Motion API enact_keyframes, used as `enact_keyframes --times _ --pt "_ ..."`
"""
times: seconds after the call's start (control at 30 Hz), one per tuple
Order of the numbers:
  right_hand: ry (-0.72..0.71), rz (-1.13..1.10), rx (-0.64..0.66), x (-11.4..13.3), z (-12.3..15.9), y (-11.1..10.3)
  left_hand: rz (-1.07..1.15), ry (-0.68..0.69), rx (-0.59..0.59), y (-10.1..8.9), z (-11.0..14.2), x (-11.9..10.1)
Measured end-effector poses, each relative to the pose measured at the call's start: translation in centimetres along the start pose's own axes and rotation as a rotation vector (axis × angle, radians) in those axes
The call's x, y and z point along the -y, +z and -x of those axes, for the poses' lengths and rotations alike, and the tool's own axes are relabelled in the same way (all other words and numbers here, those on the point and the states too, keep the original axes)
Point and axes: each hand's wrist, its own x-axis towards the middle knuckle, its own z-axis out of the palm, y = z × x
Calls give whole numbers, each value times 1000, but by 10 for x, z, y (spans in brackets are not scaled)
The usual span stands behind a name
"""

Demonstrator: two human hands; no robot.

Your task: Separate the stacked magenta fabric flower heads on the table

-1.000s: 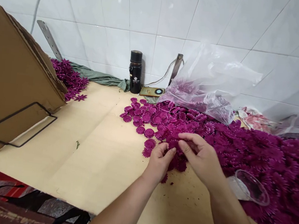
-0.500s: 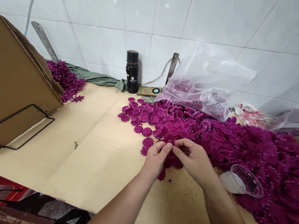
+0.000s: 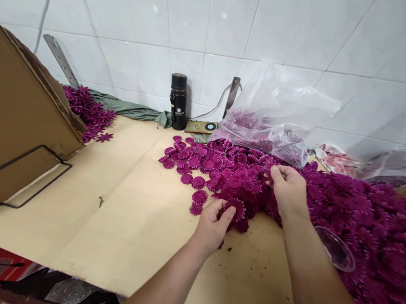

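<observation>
glossy white wall tiles (image 3: 148, 15) stand behind a pale tabletop (image 3: 83, 221) strewn with purple pieces. the left hand (image 3: 211, 228) has a round, purple, fringed flower piece (image 3: 236, 209) in its fingers, pinched narrow between thumb and fingertips at its left edge, the flat side showing, just above the near edge of the pile.

half a second ago the two hands met over the pieces; now they've come apart, the right hand (image 3: 291, 190) drawn up and off to the right. that leaves the flower piece in the left hand alone, the two hands no longer at it together. the right fingers are bunched narrow beside some purple petals, though i can't tell whether they grip one or merely sit in front of the pile.

around them spreads the big heap of purple fringed pieces (image 3: 379, 228), thinning leftward into single ones. a clear plastic cup (image 3: 353, 263) lies among them, partly hidden by the right forearm. behind the heap slumps a translucent plastic bag (image 3: 263, 129) with more purple inside; a black bottle (image 3: 179, 108) stands left of it. farther left, star-shaped purple pieces (image 3: 87, 111) lie beside a brown cardboard box (image 3: 14, 117).
</observation>
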Motion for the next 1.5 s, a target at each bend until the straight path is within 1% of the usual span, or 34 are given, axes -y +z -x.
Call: enact_keyframes --times 0.07,0.1,0.17,0.2,0.27,0.3,0.33,0.4,0.47,0.57,0.63,0.73,0.83,0.93,1.03,1.1,1.13,1.2,1.23,1.27,1.3,1.33,1.4,1.43,1.5 --pt "-70 118 69 2 -2 -3 113 -41 -32 1 -2 0" --pt "-129 189 88 5 2 -4 163 -60 -45 2 -3 0" --pt "-300 333 130 12 20 -7 225 -89 -48 3 -5 -1" --pt "-388 371 173 16 32 -8 235 -100 -40 4 -6 -2" --pt "-525 386 309 23 57 -11 238 -102 -30 3 -6 -2" --pt "-554 397 375 25 67 -12 236 -96 -37 3 -6 -3" --pt "-559 407 431 26 75 -14 231 -86 -49 3 -5 -3" --pt "-512 422 493 25 83 -16 204 -62 -75 2 -5 -3" --pt "-420 404 531 22 83 -16 170 -54 -78 1 -6 -3" --pt "-295 332 606 18 79 -14 146 -58 -54 1 -7 -3" --pt "-262 284 587 17 77 -11 139 -40 -45 1 -7 -2" --pt "-215 191 455 14 76 -7 102 -14 -23 2 -5 -3" --pt "-112 99 353 10 72 -5 31 -6 27 3 -3 -5" --pt "-59 73 234 6 65 -1 0 11 37 5 -3 -6" --pt "-60 54 165 4 56 9 51 -9 14 7 -8 -4" --pt "-97 68 156 4 48 15 95 -27 -12 7 -10 -1" --pt "-120 94 129 4 42 17 114 -32 -29 6 -10 0" --pt "-142 161 20 2 26 18 120 -25 -52 3 -7 3" --pt "-133 199 -70 0 16 16 107 -13 -53 1 -4 3" --pt "-117 216 -125 -1 7 12 93 -3 -49 0 -1 3" --pt "-109 225 -138 -3 -2 9 85 1 -43 0 2 3" --pt "-110 243 -124 -5 -8 6 93 -3 -38 0 4 1" --pt "-148 293 -35 -6 -10 0 165 -33 -27 2 6 -2" --pt "-187 319 19 -6 -6 -1 216 -51 -23 4 6 -3" --pt "-299 354 138 -2 12 -3 291 -68 -29 6 4 -4"
